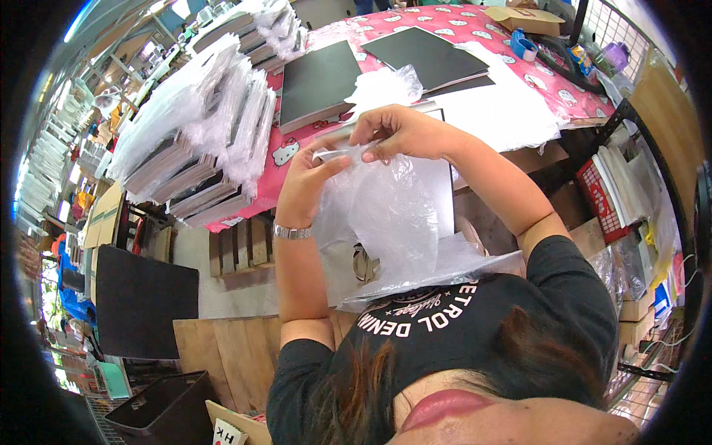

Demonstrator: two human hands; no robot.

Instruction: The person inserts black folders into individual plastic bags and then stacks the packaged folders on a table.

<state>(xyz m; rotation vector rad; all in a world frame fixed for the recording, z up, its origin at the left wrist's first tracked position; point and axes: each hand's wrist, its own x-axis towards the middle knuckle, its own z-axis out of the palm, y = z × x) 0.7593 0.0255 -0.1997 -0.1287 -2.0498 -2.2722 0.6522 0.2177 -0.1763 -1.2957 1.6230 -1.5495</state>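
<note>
My left hand, with a metal wristwatch on its wrist, is closed with thumb and fingers pinching the upper edge of a clear plastic bag. Close beside it, my right hand is bent over the same edge, thumb against fingers. A small whitish fold shows between the two hands. Crinkled and see-through, the bag hangs down toward my body, its lower part spread in front of my shirt. Behind it stands part of a dark-edged pale panel; the bag and my hands hide most of it.
On the pink patterned table lie a thick black panel, another black panel and white sheets. Plastic-wrapped stacks stand at left. A blue tape roll sits far right, a red basket nearer right, a black bin lower left.
</note>
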